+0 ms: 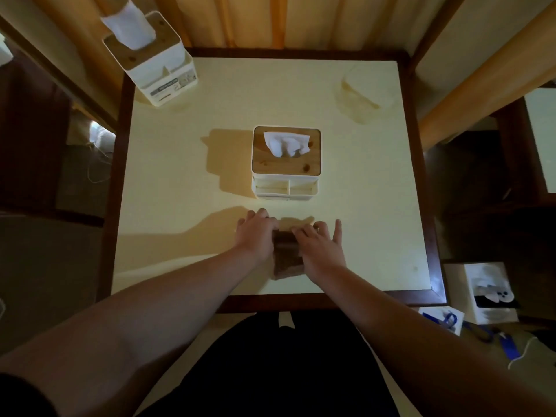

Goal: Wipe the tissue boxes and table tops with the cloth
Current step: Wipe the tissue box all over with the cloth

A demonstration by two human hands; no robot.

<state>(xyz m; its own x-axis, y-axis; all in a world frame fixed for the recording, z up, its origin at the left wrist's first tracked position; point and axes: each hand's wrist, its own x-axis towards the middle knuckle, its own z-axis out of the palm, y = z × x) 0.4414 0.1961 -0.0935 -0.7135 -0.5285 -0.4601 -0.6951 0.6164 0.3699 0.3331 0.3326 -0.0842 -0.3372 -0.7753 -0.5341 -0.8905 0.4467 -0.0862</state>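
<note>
Item: brown cloth (285,257), folded, on the table top (186,121) near our edge, long axis running away from us toward the centre tissue box (285,162); our left hand (255,236) and right hand (320,246) press it, fingers nearly flat.
</note>
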